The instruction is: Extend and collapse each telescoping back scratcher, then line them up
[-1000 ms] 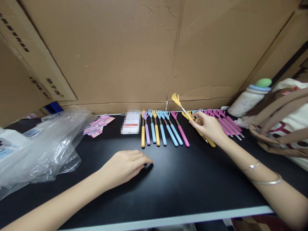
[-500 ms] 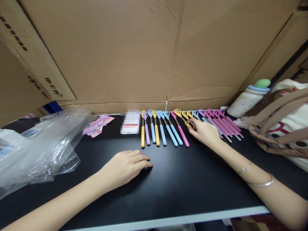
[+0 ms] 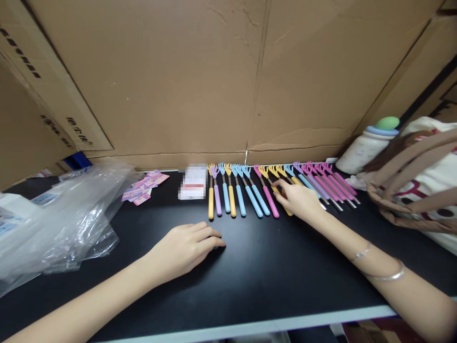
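Note:
Back scratchers with claw-shaped heads lie side by side on the black table. My right hand [image 3: 298, 199] has its thumb and fingers at the handle of a yellow back scratcher [image 3: 263, 171], whose lower end shows under the palm. A pink back scratcher [image 3: 271, 202] lies just left of it. More yellow ones and a blue back scratcher [image 3: 289, 170] are partly covered by this hand. Below the row, my left hand [image 3: 193, 245] rests on the tabletop with fingers loosely bent and apart, holding nothing.
Clear plastic bags [image 3: 82, 224] lie at the left, near small pink-purple cards [image 3: 146, 186]. A blurred white label [image 3: 193, 183] is beside the row. A bottle [image 3: 366, 147] and a bag with brown straps [image 3: 417, 190] stand at the right. Cardboard [image 3: 178, 85] rises behind.
My right hand has shifted slightly left and down, and the yellow back scratcher has come closer alongside the pink one. My left hand has stayed in place.

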Tool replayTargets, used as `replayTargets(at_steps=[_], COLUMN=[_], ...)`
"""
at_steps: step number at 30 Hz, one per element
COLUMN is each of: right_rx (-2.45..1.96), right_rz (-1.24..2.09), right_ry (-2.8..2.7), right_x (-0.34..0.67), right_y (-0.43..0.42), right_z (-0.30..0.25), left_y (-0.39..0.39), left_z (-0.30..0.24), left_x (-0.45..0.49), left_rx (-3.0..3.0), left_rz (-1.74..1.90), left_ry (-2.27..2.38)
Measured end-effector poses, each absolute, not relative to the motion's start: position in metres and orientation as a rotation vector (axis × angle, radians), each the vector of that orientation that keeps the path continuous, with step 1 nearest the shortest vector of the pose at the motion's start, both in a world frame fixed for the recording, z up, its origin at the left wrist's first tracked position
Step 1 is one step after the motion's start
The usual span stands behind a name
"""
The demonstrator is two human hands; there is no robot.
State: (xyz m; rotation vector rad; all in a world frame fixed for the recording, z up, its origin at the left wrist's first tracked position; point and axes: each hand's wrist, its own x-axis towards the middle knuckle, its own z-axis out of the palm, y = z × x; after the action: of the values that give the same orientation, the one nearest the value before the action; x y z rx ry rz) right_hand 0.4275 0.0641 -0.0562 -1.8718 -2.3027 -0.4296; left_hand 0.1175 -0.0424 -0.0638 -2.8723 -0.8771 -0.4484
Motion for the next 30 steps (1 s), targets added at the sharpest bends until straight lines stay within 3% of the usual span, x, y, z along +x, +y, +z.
replayTargets(at_steps=[12, 30], right_rx=[-1.390, -1.309], right_rz=[-0.470, -0.324], right_ry=[-2.465, -2.476], right_x=[0.423, 0.420], right_y=[0.063, 0.065], right_z=[-0.064, -0.071], left_y=[-0.043, -0.043], left_z=[-0.063, -0.064], left_x=[0.117, 0.117], left_rx=[-2.883, -2.871], left_rz=[-0.412, -0.439], left_ry=[-0.892, -0.884])
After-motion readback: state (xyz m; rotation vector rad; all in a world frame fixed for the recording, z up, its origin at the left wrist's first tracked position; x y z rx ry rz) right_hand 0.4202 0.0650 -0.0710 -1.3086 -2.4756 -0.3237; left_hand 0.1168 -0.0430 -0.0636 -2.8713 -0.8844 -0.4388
